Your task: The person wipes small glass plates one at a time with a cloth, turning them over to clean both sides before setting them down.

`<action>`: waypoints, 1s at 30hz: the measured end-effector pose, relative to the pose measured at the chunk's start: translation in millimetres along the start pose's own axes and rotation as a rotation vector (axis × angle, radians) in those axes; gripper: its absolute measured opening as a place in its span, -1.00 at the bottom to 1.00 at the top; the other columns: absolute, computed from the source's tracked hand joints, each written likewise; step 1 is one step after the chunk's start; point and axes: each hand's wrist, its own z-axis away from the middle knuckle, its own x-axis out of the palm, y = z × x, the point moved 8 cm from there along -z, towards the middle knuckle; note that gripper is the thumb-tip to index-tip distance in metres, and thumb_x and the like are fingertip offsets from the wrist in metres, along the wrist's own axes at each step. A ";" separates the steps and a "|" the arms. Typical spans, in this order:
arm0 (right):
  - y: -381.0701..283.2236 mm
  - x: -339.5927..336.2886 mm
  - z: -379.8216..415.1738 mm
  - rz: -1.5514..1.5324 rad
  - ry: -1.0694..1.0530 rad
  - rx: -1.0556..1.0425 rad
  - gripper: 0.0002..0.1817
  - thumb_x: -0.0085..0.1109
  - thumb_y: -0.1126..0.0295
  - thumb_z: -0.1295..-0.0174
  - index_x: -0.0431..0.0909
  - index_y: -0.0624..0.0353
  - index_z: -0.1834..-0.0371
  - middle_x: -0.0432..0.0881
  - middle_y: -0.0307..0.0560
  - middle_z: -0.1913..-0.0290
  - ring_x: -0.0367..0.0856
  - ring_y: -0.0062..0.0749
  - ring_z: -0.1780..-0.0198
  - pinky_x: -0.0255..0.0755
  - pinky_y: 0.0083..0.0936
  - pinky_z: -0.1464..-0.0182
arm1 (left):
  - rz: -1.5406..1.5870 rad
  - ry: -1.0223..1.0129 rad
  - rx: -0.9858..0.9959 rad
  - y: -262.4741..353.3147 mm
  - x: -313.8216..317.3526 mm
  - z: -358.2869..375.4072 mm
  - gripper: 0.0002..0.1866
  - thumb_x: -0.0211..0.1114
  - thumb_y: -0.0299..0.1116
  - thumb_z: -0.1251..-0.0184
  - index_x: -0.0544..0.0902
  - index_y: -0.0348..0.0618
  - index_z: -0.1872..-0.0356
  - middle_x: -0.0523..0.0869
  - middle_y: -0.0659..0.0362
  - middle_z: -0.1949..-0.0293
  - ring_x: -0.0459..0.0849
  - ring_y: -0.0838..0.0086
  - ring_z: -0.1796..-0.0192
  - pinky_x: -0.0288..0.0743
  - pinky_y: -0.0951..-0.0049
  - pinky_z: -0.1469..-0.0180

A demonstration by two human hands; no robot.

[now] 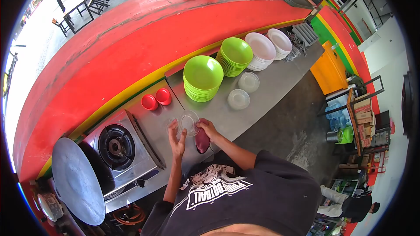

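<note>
My left hand [176, 139] is at a small clear dish [189, 120], its thumb against the near rim and its fingers raised at the left side. A second clear piece [172, 124] shows faintly behind those fingers; whether it is separate I cannot make out. My right hand [209, 130] grips a maroon cloth [202, 141], which hangs toward the counter's front edge, and its fingertips reach the dish's right side. Two more clear bowls, a nearer stack [238, 99] and a farther one [249, 81], stand to the right on the steel counter [256, 109].
Two red cups [150, 102] stand beyond my hands. Tall stacks of green bowls [203, 73] and white plates [260, 47] line the counter's back. At left are a gas stove [116, 146] and a large wok [78, 181]. Another person [354, 207] is at far right.
</note>
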 end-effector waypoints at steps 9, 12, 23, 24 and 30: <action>-51.1 18.9 47.5 0.202 -0.190 -0.030 -0.81 0.13 0.32 -0.38 0.55 0.22 0.12 0.66 -0.14 0.31 0.66 -0.45 0.34 0.56 -0.47 0.27 | 1.035 -0.333 -0.411 44.6 84.4 -8.4 -0.03 0.11 0.31 -0.31 0.01 0.04 -0.61 0.44 -0.18 -0.36 0.44 0.05 -0.40 0.26 0.08 -0.45; -57.5 6.6 48.2 0.202 -0.065 -0.045 -0.80 0.11 0.31 -0.40 0.52 0.23 0.10 0.66 -0.09 0.31 0.68 -0.38 0.35 0.59 -0.43 0.26 | 1.044 -0.281 -0.444 33.4 88.1 -14.5 -0.06 0.06 0.34 -0.32 0.03 0.09 -0.61 0.45 -0.18 -0.34 0.45 0.03 -0.38 0.29 0.04 -0.43; -214.9 62.3 104.5 -0.038 0.267 -0.789 -0.73 0.14 0.31 -0.38 0.49 0.22 -0.04 0.65 0.03 -0.03 0.67 -0.10 -0.05 0.50 -0.25 -0.17 | 1.126 -0.229 -0.464 66.4 96.7 -18.8 -0.25 0.01 0.16 -0.50 0.13 0.02 -0.58 0.36 0.19 -0.44 0.39 0.33 -0.43 0.25 0.17 -0.47; -205.8 86.9 106.0 0.356 0.091 -0.888 -0.66 0.18 0.30 -0.37 0.47 0.24 -0.10 0.62 0.10 -0.06 0.59 -0.02 -0.16 0.42 -0.19 -0.26 | 1.072 -0.184 -0.406 72.5 97.2 -23.4 -0.28 -0.03 0.14 -0.53 0.16 -0.01 -0.56 0.40 0.20 -0.41 0.42 0.34 -0.39 0.27 0.21 -0.44; -162.3 127.9 131.5 0.900 -0.066 -0.922 -0.45 0.23 0.35 -0.29 0.39 0.27 -0.34 0.50 0.25 -0.24 0.40 0.14 -0.36 0.23 -0.14 -0.41 | 0.999 -0.079 -0.337 62.7 74.9 -22.6 -0.36 -0.17 0.10 -0.64 0.26 -0.11 -0.52 0.51 0.19 -0.32 0.54 0.43 -0.23 0.40 0.33 -0.32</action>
